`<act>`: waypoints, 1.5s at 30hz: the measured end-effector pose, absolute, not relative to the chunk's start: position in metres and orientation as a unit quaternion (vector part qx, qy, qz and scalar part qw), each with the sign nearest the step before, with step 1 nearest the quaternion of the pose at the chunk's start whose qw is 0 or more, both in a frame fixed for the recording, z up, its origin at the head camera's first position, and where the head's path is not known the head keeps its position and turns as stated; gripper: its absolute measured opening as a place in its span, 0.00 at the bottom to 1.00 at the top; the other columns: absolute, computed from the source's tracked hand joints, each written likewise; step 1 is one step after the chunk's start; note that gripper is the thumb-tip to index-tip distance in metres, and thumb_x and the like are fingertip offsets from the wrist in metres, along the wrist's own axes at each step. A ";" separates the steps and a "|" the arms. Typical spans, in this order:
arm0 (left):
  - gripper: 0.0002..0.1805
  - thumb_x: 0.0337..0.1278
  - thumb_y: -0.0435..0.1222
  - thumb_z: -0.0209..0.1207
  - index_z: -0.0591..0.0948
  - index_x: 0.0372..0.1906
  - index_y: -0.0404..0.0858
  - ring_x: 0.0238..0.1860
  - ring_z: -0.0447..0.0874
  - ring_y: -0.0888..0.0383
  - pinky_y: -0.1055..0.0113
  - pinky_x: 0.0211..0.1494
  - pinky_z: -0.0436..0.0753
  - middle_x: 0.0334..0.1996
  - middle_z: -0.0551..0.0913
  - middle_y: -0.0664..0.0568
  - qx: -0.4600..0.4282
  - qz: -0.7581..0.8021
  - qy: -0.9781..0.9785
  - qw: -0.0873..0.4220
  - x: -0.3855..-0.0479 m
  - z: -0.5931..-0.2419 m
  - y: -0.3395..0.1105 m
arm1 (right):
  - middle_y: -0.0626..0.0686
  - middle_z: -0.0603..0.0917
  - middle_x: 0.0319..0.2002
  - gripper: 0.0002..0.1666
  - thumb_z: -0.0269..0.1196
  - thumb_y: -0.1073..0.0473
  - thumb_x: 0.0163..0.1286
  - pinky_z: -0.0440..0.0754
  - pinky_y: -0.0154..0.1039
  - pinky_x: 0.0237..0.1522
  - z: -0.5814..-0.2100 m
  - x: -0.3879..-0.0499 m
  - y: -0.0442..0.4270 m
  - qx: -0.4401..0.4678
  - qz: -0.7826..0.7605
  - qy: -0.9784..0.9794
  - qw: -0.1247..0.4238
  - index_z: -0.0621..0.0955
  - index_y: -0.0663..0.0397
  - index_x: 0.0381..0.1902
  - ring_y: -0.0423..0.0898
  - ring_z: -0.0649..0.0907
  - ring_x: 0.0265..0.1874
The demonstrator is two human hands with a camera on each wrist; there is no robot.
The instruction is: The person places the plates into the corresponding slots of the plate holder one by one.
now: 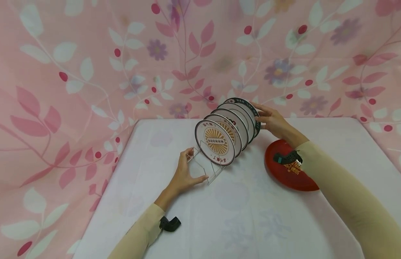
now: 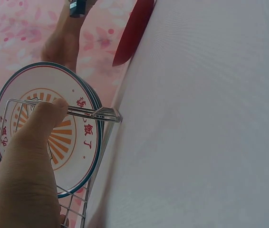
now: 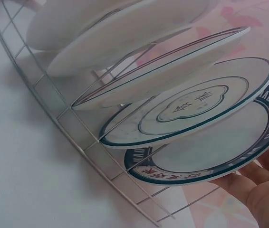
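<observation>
Our right sleeve [image 1: 342, 194] covers part of one red dish [image 1: 278, 172]; five plates [image 1: 216, 142] hide much of one wire rack [image 2: 106, 114], toward the tabletop's [image 1: 252, 223] far middle. Our left hand [image 1: 182, 173] curls its fingers round the rack's near end; our right hand [image 1: 275, 124] pinches the farthest, dark-rimmed plate [image 3: 196, 156].

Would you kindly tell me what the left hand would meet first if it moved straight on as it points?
Beyond the wire rack it holds, the left hand would probably meet the nearest sunburst plate, though depth is unclear.

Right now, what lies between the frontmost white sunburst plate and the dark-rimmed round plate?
Three more round white plates in a row, shown in the head view.
</observation>
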State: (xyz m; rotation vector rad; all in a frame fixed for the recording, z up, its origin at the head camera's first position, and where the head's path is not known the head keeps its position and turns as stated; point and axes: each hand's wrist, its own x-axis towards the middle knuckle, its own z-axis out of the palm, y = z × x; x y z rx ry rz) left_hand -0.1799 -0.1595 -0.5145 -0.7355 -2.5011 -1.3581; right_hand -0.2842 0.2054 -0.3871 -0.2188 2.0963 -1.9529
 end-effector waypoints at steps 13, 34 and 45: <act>0.62 0.33 0.46 0.79 0.53 0.73 0.35 0.64 0.65 0.42 0.48 0.70 0.66 0.64 0.63 0.35 -0.243 -0.467 -0.844 0.102 -0.180 -0.512 -0.163 | 0.49 0.81 0.59 0.25 0.49 0.64 0.78 0.82 0.37 0.54 -0.405 -0.214 0.276 -0.146 -0.742 0.648 0.093 0.68 0.56 0.70 0.42 0.82 0.57; 0.63 0.33 0.48 0.78 0.52 0.73 0.36 0.67 0.64 0.41 0.48 0.71 0.64 0.63 0.63 0.34 -0.240 -0.477 -0.840 0.098 -0.182 -0.521 -0.170 | 0.55 0.81 0.45 0.38 0.51 0.48 0.77 0.82 0.29 0.33 -0.475 -0.156 0.377 0.068 -0.458 0.882 0.087 0.60 0.74 0.69 0.28 0.77 0.30; 0.63 0.33 0.47 0.78 0.52 0.73 0.37 0.67 0.63 0.47 0.48 0.72 0.64 0.64 0.63 0.35 -0.237 -0.472 -0.844 0.099 -0.179 -0.520 -0.168 | 0.37 0.77 0.51 0.31 0.48 0.54 0.79 0.84 0.31 0.43 -0.470 -0.156 0.369 0.040 -0.625 0.757 0.184 0.57 0.52 0.75 0.30 0.79 0.40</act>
